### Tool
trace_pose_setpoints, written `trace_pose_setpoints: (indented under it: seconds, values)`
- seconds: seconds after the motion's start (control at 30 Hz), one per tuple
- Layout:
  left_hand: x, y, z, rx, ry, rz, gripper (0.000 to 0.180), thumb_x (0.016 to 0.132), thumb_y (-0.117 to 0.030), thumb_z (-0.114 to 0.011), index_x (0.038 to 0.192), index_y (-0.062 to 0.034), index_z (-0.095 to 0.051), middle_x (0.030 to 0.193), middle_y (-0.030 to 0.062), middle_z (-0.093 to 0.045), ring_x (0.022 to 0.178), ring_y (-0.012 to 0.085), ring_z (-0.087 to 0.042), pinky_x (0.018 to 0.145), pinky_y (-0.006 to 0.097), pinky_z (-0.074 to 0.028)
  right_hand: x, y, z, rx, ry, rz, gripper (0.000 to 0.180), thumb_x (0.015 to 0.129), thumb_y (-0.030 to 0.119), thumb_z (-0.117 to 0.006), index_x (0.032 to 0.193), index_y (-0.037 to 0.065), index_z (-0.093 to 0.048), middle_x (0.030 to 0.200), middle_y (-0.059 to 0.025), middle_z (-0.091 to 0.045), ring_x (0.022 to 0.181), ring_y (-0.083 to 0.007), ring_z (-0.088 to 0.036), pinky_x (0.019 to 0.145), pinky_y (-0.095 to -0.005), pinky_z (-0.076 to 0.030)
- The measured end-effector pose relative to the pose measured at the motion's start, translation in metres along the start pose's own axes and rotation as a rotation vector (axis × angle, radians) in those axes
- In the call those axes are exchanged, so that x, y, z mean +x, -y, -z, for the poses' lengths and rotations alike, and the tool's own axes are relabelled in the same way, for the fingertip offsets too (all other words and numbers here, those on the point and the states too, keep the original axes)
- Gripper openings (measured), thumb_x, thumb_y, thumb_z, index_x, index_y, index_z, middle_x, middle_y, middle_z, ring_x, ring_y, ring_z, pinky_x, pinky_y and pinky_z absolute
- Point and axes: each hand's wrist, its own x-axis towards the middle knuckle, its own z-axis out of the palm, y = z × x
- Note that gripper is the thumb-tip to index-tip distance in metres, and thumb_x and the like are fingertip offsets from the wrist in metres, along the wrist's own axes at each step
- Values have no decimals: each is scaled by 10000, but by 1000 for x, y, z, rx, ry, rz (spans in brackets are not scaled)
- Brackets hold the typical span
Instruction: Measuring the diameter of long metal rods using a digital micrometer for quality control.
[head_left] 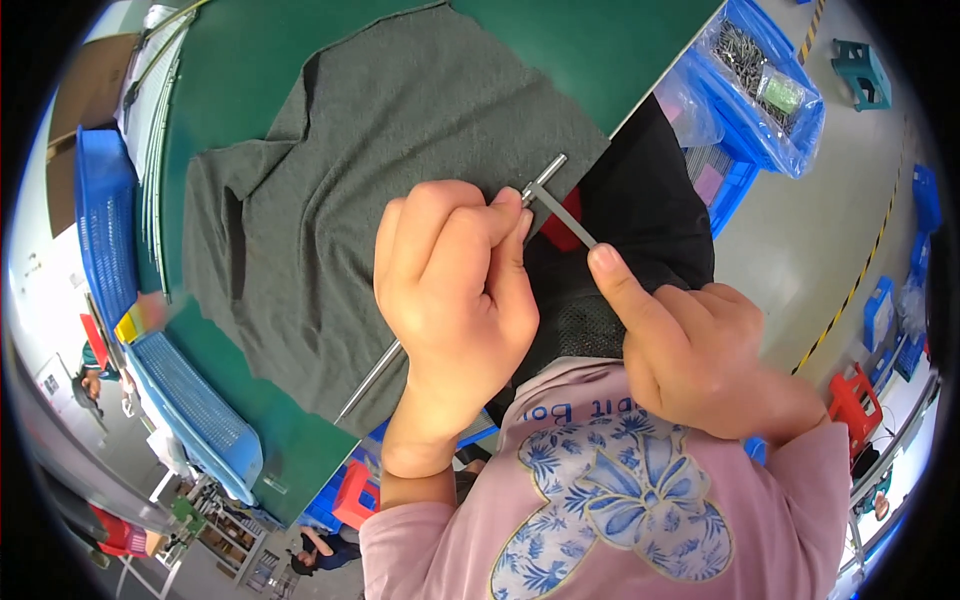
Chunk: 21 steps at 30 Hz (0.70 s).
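Green table; left hand grips rod; right hand touches bar, grip unclear

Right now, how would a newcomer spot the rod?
On the green table lies a gray cloth. Over it, the left hand grips the rod, visible either side. Unlike the short, flat bar by the right hand, it is long and round.

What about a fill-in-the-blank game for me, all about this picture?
1. The metal rod is pinched in the person's ____ grip.
2. The cloth lying on the green table is ____.
3. The long baskets by the table's left side are ____.

Missing words: left; gray; blue.
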Motion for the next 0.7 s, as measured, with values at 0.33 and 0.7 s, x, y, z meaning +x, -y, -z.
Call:
trace_pose_setpoints:
  seconds: [0.33,0.7]
  values:
    - [-1,-3,3,-18,52,-20,153,590,69,-631,672,-16,-534,656,77,-476,544,220,-434,481,299,-336,-5,9,0,-54,12,-66,548,588,-15,-547,1133,16,-502,501,-2,-330,383,-141,-377,381,-284,-305]
    - [-1,-4,3,5,19,-5,149,585,65,-631,669,-16,-539,651,77,-476,548,220,-434,480,295,-338,25,1,-13,76,-149,23,527,561,-3,-500,1087,-6,-542,489,-11,-371,352,-139,-325,355,-282,-281]
